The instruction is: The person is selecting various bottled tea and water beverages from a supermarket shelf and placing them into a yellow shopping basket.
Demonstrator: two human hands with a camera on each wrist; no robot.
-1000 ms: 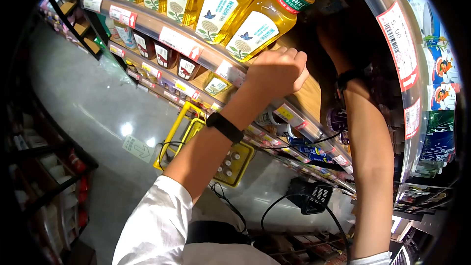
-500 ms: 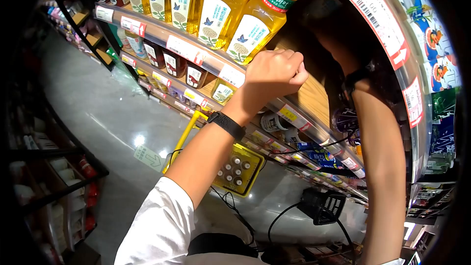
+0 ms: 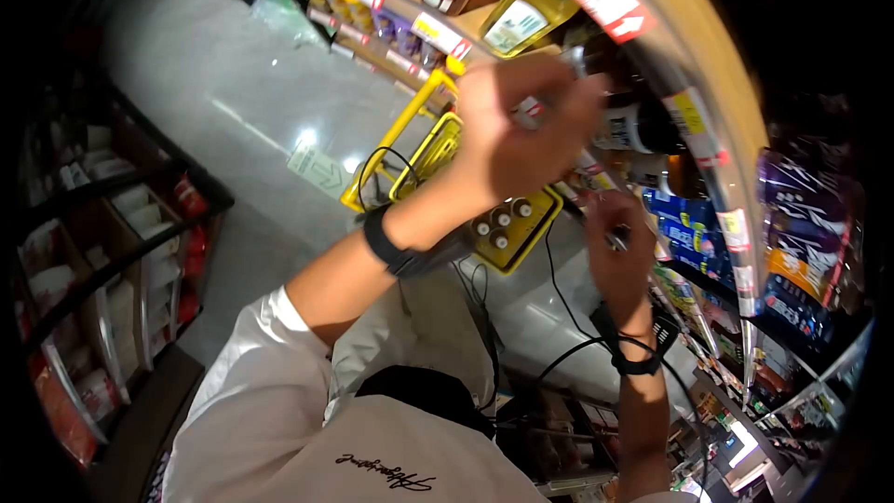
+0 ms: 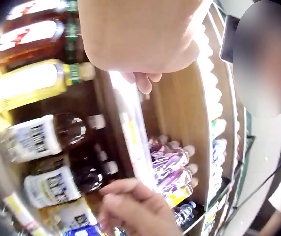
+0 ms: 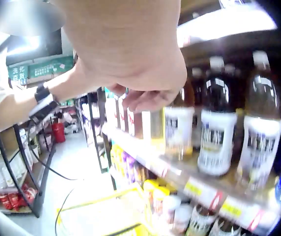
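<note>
My left hand [image 3: 526, 126], blurred, is over the yellow shopping cart [image 3: 402, 144] with its fingers loosely bent and nothing in them. Lower and to the right, my right hand [image 3: 622, 251] hangs beside the shelf front, its fingers loosely curled too and without an object. A yellow drink bottle [image 3: 521, 23] stands on the shelf just beyond my left hand. In the left wrist view dark bottles with white labels [image 4: 34, 137] line the shelf near both hands. Several capped bottles [image 3: 501, 219] stand in the cart's basket, partly hidden by my left arm.
The shelf edge [image 3: 694, 121], with price tags, curves along the right. Purple drink packs [image 3: 801, 214] lie on a shelf at far right. A black shelf rack [image 3: 121, 251] stands across the aisle floor [image 3: 196, 84] at left. Black cables [image 3: 554, 270] hang near my right arm.
My right hand has come out of the dark shelf and down towards the front. My left hand has lifted off the shelf edge, its fist loosened. The view has tilted down to the cart.
</note>
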